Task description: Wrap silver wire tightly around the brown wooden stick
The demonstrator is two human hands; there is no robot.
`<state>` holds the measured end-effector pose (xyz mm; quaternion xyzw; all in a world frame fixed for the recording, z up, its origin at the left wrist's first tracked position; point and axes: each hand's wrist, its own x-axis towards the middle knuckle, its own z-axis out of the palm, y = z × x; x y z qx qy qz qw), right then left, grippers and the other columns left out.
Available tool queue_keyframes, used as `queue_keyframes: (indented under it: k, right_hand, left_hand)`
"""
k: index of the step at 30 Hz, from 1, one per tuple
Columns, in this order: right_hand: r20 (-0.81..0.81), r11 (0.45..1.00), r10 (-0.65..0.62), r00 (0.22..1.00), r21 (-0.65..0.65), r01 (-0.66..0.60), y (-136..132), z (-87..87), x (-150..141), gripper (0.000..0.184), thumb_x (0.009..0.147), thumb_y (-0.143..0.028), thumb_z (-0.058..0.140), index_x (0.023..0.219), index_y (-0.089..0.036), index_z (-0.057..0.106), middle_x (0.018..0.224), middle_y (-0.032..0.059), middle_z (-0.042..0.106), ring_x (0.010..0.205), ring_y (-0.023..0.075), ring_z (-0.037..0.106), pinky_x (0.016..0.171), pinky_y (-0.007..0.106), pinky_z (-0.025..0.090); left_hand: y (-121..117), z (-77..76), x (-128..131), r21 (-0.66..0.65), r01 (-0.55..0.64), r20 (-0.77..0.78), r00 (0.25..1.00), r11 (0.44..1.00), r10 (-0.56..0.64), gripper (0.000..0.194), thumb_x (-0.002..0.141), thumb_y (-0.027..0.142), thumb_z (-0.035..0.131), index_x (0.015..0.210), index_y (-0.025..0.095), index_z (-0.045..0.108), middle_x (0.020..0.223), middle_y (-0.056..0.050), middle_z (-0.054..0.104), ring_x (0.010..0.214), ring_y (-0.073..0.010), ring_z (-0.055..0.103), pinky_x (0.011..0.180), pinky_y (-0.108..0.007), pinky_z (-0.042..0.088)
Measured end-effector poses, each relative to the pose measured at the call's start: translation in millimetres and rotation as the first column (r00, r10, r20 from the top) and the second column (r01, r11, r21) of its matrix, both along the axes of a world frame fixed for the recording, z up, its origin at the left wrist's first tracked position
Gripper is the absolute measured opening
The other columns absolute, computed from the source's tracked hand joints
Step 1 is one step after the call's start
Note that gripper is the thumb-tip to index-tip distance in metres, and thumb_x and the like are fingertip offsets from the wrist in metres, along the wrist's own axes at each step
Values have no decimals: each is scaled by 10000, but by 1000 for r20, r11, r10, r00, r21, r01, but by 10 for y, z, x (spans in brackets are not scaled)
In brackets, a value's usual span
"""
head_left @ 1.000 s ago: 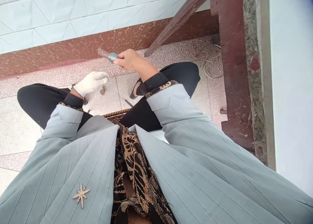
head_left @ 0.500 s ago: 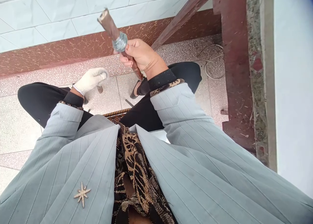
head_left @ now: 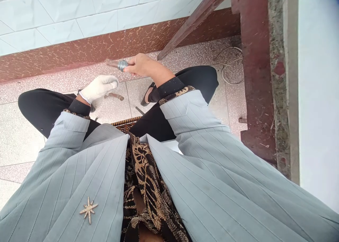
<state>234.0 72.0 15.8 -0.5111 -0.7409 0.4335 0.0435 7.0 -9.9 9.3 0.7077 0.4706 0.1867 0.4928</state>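
Note:
My right hand (head_left: 140, 65) is bare and closed around a brown wooden stick (head_left: 112, 63), just above the floor near the wall base. Grey metal wire (head_left: 122, 65) is wound in a thick band around that stick beside my thumb. The stick now points left, its other end hidden by my hand. My left hand (head_left: 97, 88), in a white knit glove, is closed with the thumb on top. Out from under the glove comes a second short brown stick (head_left: 116, 96), slightly bent, with a cut end; where the fingers grip it is hidden.
A woven basket rim (head_left: 126, 122) shows between my legs. A slanted wooden leg (head_left: 194, 23) and a dark red board (head_left: 256, 76) stand at the right. Pale cable (head_left: 230, 64) lies coiled on the speckled floor. A white tiled wall (head_left: 100, 5) rises ahead.
My right hand has dropped and turned, so the wire-wound stick went from raised and slanting to low and nearly level. More of the stick under my left glove shows now.

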Motion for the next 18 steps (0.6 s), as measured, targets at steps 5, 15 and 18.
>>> queue_keyframes:
  k: [5, 15, 18]
  right_hand:
    - [136, 910, 366, 920, -259, -324, -18, -3, 29, 317, 961, -288, 745, 697, -143, 646, 541, -25, 521, 566, 95, 424, 586, 259, 318]
    - [-785, 956, -13, 619, -191, -223, -24, 18, 126, 437, 905, -601, 736, 890, -186, 599, 672, -50, 506, 532, 83, 339, 510, 243, 280]
    - [-720, 941, -299, 626, -332, 67, 11, 13, 78, 248, 1055, -437, 564, 983, -200, 587, 704, -47, 482, 557, 100, 324, 521, 242, 300]
  left_hand:
    - [18, -26, -57, -21, 30, -28, 999, 999, -31, 182, 863, 311, 583, 722, 200, 605, 622, -5, 509, 623, -145, 525, 641, -282, 436]
    - [44, -113, -34, -62, -81, 258, 962, 995, 94, 275, 958, 438, 596, 846, 190, 635, 647, 18, 477, 539, -104, 354, 556, -280, 334]
    - [14, -105, -2, -120, -16, 190, 981, 993, 39, 219, 933, 394, 608, 853, 190, 623, 634, 27, 452, 535, -106, 364, 555, -277, 318]
